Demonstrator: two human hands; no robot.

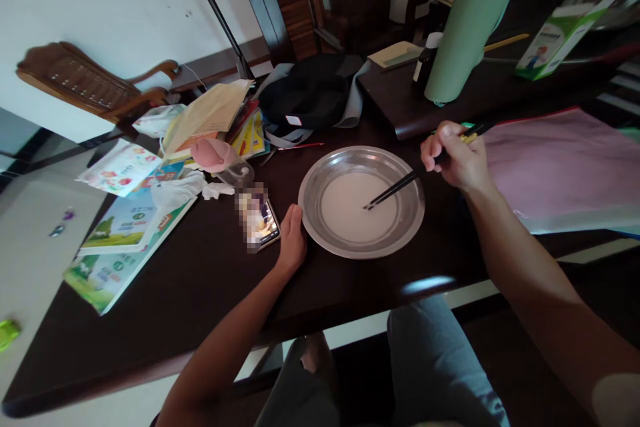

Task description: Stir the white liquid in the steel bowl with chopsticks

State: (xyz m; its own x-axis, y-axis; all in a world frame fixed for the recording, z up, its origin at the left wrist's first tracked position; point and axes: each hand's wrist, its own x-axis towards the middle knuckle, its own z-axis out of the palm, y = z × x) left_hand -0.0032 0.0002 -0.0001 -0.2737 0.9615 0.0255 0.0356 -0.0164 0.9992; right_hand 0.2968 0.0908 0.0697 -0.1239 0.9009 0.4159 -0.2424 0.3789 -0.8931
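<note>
A wide metal basin [311, 230] stands on the dark table in front of me, with a whitish liquid [350, 213] in its bottom. My right hand [457, 159] is closed around a pair of black chopsticks [395, 188], held above the right rim. Their tips slant down to the liquid near the middle of the basin. At the left rim, my left hand [293, 237] steadies the basin, fingers together and partly hidden below the edge. Just left of that hand lies a phone [260, 220] with its screen lit and blurred.
Left of the phone are a pink-lidded cup [220, 157], crumpled tissues [180, 188] and several booklets [117, 227]. A black bag [305, 97] sits behind the basin. At the back right stand a green bottle [475, 27] and a green-white carton [555, 43]; a pink folder [560, 160] lies right.
</note>
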